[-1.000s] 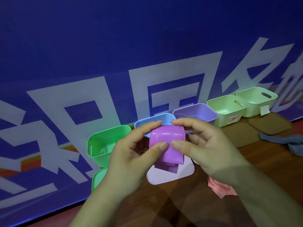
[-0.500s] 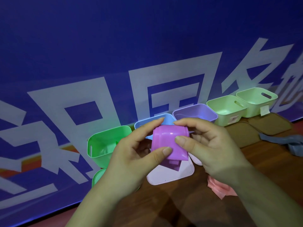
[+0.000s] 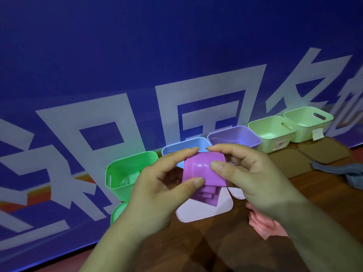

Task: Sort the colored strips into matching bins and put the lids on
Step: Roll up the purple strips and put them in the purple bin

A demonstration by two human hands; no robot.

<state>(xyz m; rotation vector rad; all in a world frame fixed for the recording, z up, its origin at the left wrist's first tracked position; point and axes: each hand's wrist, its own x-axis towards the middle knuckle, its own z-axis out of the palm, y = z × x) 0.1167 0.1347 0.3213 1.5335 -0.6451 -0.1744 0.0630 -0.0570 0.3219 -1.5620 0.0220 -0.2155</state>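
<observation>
You are holding a folded purple strip point(image 3: 203, 170) in front of you, raised above the wooden table point(image 3: 216, 248). Your left hand point(image 3: 157, 191) is pinching it, thumb under its lower edge and forefinger curling over its top. Your right hand point(image 3: 255, 179) is pinching it too, thumb pressing on its glossy face and forefinger meeting the top edge. Several folded layers are hanging beneath the strip, just over a pale pink lid point(image 3: 208, 212) that is lying flat on the table.

Behind your hands, a row of open bins is standing against a blue banner point(image 3: 176, 65) with white characters: a green bin point(image 3: 125, 173), a blue bin point(image 3: 186, 147), a purple bin point(image 3: 233, 137), and two light green bins point(image 3: 273, 132) point(image 3: 308, 120). A green lid point(image 3: 117, 213) is showing below the green bin, partly hidden by your left wrist. Two brown lids point(image 3: 290, 163) point(image 3: 324, 152) are lying in front of the light green bins. A grey-blue strip point(image 3: 345, 171) is lying crumpled at the right edge, and what looks like a bunched pink strip point(image 3: 263, 225) is resting under your right forearm.
</observation>
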